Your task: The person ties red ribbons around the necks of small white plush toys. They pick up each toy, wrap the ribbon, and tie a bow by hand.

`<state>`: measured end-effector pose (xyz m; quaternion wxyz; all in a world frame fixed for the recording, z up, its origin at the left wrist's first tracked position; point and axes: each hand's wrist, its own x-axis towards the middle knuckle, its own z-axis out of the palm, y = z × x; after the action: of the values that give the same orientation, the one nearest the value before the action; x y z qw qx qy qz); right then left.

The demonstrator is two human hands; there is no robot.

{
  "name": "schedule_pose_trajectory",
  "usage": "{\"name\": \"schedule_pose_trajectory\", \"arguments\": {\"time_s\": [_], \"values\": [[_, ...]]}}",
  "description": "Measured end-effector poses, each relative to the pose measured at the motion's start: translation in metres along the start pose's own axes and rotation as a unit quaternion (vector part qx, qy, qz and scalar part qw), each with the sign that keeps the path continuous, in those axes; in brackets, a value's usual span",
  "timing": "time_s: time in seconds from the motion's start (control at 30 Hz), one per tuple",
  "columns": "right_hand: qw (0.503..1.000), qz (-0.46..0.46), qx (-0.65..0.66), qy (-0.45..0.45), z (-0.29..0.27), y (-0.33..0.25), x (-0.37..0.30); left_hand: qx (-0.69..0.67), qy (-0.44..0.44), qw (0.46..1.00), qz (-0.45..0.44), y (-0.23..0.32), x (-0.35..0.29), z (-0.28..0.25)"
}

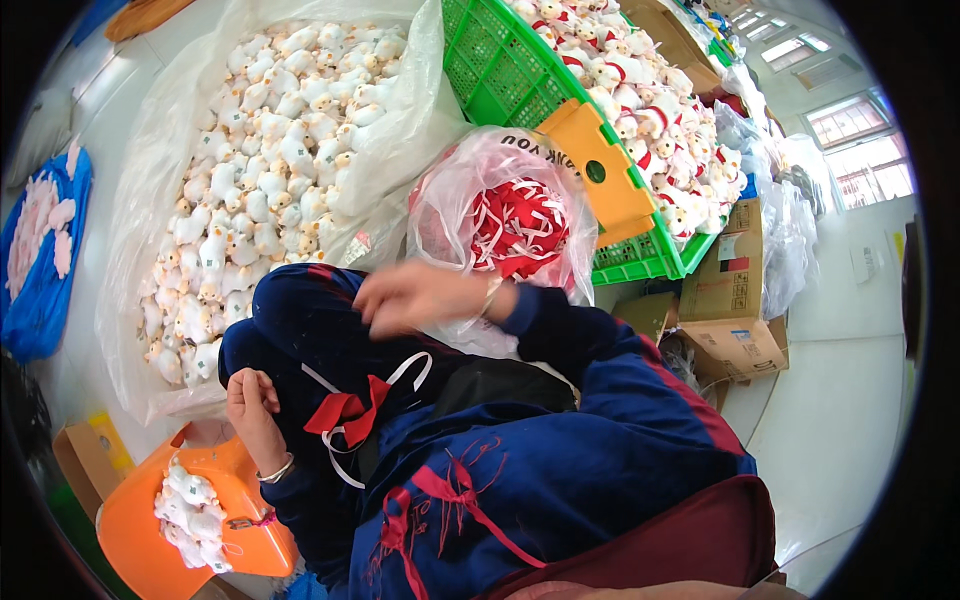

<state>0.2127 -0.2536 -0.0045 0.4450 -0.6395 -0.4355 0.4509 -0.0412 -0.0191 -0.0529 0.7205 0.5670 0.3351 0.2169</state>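
My left hand (pixel 252 412) is by my left knee, fingers curled in; whatever they may hold is hidden. Over my lap my right hand (pixel 425 297) is smeared by motion, so its fingers do not show clearly. It is in front of a clear plastic bag (pixel 430 215) full of red cloth pieces with white ribbons (pixel 520 228). A red cloth piece with white ties (pixel 345 412) lies on my dark blue trousers, between the hands. Beyond my knees, a large clear plastic sack (pixel 150 225) holds many small white plush toys (pixel 270 185).
At the back right, a green plastic crate (pixel 640 268) holds plush toys wearing red pieces (pixel 655 110), with an orange-yellow panel (pixel 600 185) at its side. Cardboard boxes (pixel 725 310) stand beside it. On my left are an orange stool (pixel 135 510) bearing white plush toys and a blue bag (pixel 35 315).
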Motion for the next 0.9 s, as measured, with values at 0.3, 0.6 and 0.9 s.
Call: {"name": "schedule_pose_trajectory", "arguments": {"time_s": [0.3,0.6,0.9], "values": [[0.92,-0.102,-0.337,-0.175,0.146,-0.001,0.034,-0.027,-0.007,1.0,0.008,-0.005,-0.003,-0.003],[0.999,0.004,0.03,-0.025,0.106,-0.013,0.054,0.002,-0.063,0.997,-0.049,0.018,-0.015,0.007],[0.993,-0.068,0.089,0.03,0.09,-0.024,0.065,0.09,-0.147,0.985,-0.021,0.014,-0.036,0.004]]}}
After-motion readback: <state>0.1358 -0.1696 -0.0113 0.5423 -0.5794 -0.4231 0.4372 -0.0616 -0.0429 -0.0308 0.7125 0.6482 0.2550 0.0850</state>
